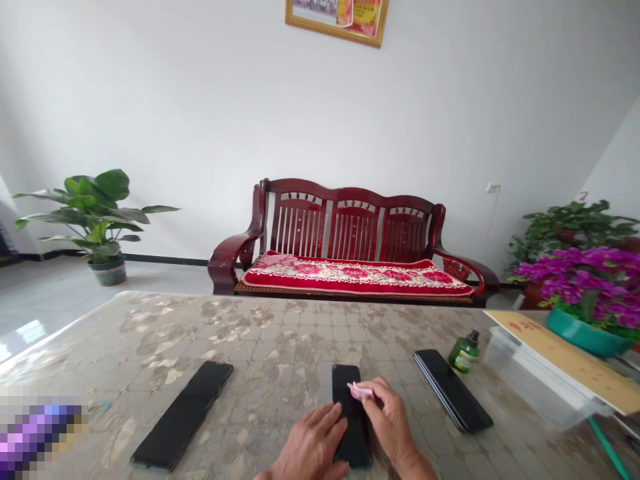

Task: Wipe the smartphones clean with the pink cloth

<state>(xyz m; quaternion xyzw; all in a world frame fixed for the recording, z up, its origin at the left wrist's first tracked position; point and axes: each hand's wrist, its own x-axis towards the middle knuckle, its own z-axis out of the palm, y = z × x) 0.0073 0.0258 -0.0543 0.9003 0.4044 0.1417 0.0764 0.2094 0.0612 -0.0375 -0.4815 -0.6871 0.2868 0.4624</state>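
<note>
A black smartphone (356,427) lies flat on the table in front of me, its screen facing up. My left hand (315,441) rests over its left edge and holds it against the table, fingers stretched onto the glass and thumb at the near end. Between the thumb and fingers of my right hand (387,417) is a crumpled pale pink cloth or tissue (361,392), touching the upper right of the screen. To the right lies a stack of dark phones (453,390), beside a small green pump bottle (465,351). Another long black phone-like slab (184,415) lies to the left.
A patterned cover lies over the table (280,333). On the right stand a clear plastic box (540,387) with a tan folder (575,357) on top and purple flowers in a teal pot (587,330). A blurred purple object (37,433) is at the left. Beyond is a wooden bench (350,223).
</note>
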